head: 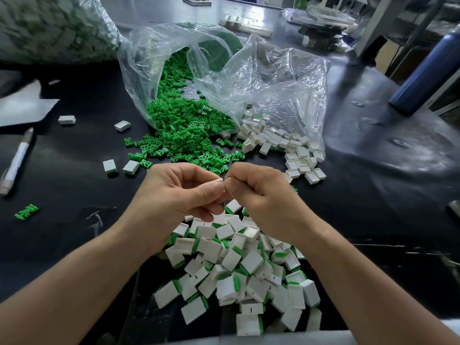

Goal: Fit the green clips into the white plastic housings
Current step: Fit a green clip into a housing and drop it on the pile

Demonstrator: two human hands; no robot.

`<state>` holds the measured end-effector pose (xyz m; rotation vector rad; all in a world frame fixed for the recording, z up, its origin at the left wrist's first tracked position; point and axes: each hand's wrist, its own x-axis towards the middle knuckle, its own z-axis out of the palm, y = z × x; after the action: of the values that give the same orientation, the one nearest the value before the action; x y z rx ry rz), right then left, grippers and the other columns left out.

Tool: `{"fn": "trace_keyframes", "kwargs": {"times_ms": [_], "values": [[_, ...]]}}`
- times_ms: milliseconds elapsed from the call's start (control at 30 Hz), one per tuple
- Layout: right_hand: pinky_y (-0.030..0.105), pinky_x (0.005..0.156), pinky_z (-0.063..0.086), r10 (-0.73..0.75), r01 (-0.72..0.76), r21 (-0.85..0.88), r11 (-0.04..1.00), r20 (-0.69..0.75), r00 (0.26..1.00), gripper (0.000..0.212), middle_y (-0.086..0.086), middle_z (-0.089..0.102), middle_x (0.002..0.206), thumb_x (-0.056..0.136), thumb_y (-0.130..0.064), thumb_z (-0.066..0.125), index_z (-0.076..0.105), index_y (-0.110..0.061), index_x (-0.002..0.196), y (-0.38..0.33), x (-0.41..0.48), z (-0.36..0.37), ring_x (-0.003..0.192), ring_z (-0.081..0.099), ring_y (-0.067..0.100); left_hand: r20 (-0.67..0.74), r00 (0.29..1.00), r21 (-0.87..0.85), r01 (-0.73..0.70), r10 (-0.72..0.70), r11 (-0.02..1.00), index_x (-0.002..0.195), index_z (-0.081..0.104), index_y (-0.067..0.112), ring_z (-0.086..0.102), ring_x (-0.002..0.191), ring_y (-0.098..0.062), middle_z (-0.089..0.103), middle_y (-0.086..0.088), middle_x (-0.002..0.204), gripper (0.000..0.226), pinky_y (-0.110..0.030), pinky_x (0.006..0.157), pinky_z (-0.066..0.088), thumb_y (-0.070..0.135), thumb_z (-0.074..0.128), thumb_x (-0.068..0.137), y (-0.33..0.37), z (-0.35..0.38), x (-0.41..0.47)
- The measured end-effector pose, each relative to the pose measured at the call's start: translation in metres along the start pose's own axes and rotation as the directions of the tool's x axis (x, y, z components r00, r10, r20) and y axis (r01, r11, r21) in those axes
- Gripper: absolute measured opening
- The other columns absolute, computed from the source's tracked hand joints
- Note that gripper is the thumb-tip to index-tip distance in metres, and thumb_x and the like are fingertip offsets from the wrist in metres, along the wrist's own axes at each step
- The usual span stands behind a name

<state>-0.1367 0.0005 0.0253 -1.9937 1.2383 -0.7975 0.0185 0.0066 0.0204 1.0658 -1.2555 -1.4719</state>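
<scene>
Nearest the camera, two forearms [74,282] are stretched out over a heap of fitted housings [239,275], each white shell showing a green edge, piled at the near side of the dark table [74,158]. Above the heap, a small white housing [219,181] is pinched between the curled fingertips of the left hand [174,192] and the right hand [261,192], which are pressed together; whether a clip is already seated in it cannot be told, as the fingers hide it. The loose green clips [189,128] are spilled from a clear plastic bag [273,78] just beyond the hands, with the empty white housings [281,145] to their right. Several risks can be judged from this. The clip could be pushed in skewed or the wrong way round, since the joint is covered by the thumbs and alignment must be felt, not seen. If too much force is used, a thin prong could be bent or snapped. The piece could slip from so small a pinch and be lost in the heap directly below, where a half-seated one would be mistaken for finished work. The two spilled piles touch, so parts could also be mixed.
</scene>
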Motion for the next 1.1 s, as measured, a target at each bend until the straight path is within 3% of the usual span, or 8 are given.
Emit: {"fn": "trace_keyframes", "kwargs": {"times_ms": [100, 200, 300, 433, 533, 767, 967, 1100], "values": [[0.019, 0.049, 0.027, 0.041, -0.042, 0.014, 0.999, 0.049, 0.998, 0.026, -0.010, 0.037, 0.053, 0.092, -0.011, 0.050, 0.047, -0.007, 0.066, 0.000, 0.000, -0.004, 0.049, 0.033, 0.004, 0.018, 1.000, 0.018, 0.003, -0.003, 1.000, 0.066, 0.072, 0.009, 0.063, 0.049, -0.014, 0.069, -0.010, 0.062, 0.020, -0.018, 0.043, 0.048, 0.023, 0.071, 0.053, 0.001, -0.001, 0.002], [0.022, 0.052, 0.037, 0.086, -0.094, 0.256, 0.962, 0.042, 0.995, 0.034, -0.006, 0.055, 0.057, 0.092, -0.028, 0.047, 0.056, -0.009, 0.065, -0.002, 0.001, -0.012, 0.053, 0.044, 0.006, 0.017, 1.000, -0.004, -0.024, 0.024, 1.000, 0.074, 0.074, 0.010, 0.065, 0.053, -0.016, 0.071, -0.010, 0.068, 0.028, -0.019, 0.044, 0.049, 0.028, 0.071, 0.053, 0.002, 0.002, 0.003], [0.016, 0.050, 0.039, 0.174, -0.180, 0.451, 0.874, 0.055, 0.983, 0.042, -0.006, 0.058, 0.055, 0.090, -0.037, 0.037, 0.059, -0.010, 0.068, -0.003, 0.002, -0.013, 0.050, 0.048, 0.004, -0.040, 0.997, -0.044, -0.065, 0.064, 0.997, 0.075, 0.073, 0.014, 0.068, 0.059, -0.017, 0.072, -0.009, 0.071, 0.027, -0.020, 0.047, 0.051, 0.029, 0.071, 0.052, 0.000, 0.003, 0.002], [0.023, 0.054, 0.037, 0.192, -0.268, 0.540, 0.798, 0.195, 0.962, 0.041, 0.000, 0.062, 0.065, 0.079, -0.048, 0.034, 0.062, -0.019, 0.072, -0.004, 0.003, -0.005, 0.055, 0.054, 0.009, -0.035, 0.997, -0.088, -0.078, 0.076, 0.993, 0.073, 0.074, 0.012, 0.068, 0.069, -0.016, 0.074, -0.005, 0.083, 0.026, -0.025, 0.064, 0.057, 0.025, 0.071, 0.050, -0.001, 0.004, 0.003], [0.021, 0.055, 0.037, 0.157, -0.344, 0.653, 0.675, 0.328, 0.932, 0.047, 0.000, 0.061, 0.066, 0.076, -0.051, 0.033, 0.059, -0.013, 0.085, -0.006, 0.003, 0.001, 0.058, 0.055, 0.010, 0.038, 0.996, -0.090, -0.080, 0.084, 0.993, 0.071, 0.073, 0.008, 0.062, 0.058, -0.022, 0.070, -0.007, 0.069, 0.020, -0.026, 0.056, 0.056, 0.020, 0.069, 0.056, 0.000, 0.005, 0.002], [0.020, 0.051, 0.034, 0.190, -0.446, 0.638, 0.628, 0.430, 0.883, 0.053, 0.001, 0.053, 0.059, 0.073, -0.056, 0.030, 0.050, -0.008, 0.073, -0.009, 0.002, -0.001, 0.052, 0.043, 0.010, 0.082, 0.987, -0.072, -0.134, 0.140, 0.988, 0.073, 0.070, 0.002, 0.059, 0.047, -0.019, 0.066, -0.011, 0.059, 0.015, -0.025, 0.051, 0.052, 0.010, 0.065, 0.063, 0.003, 0.005, 0.001], [0.020, 0.050, 0.027, 0.227, -0.414, 0.606, 0.679, 0.363, 0.904, 0.038, -0.002, 0.040, 0.059, 0.095, -0.039, 0.031, 0.056, -0.014, 0.081, -0.010, 0.000, 0.004, 0.054, 0.032, 0.009, 0.114, 0.969, 0.004, -0.223, 0.221, 0.975, 0.090, 0.064, -0.011, 0.059, 0.057, -0.045, 0.060, -0.033, 0.065, 0.021, -0.040, 0.060, 0.056, 0.000, 0.059, 0.073, 0.002, 0.008, -0.002], [0.022, 0.050, 0.026, 0.238, -0.390, 0.610, 0.690, 0.318, 0.918, 0.037, -0.001, 0.039, 0.058, 0.095, -0.038, 0.032, 0.048, -0.010, 0.076, -0.010, -0.001, 0.008, 0.054, 0.031, 0.010, 0.099, 0.969, 0.027, -0.231, 0.228, 0.973, 0.088, 0.065, -0.009, 0.059, 0.059, -0.047, 0.061, -0.031, 0.066, 0.020, -0.043, 0.061, 0.056, 0.004, 0.059, 0.073, 0.002, 0.008, -0.001]]}}
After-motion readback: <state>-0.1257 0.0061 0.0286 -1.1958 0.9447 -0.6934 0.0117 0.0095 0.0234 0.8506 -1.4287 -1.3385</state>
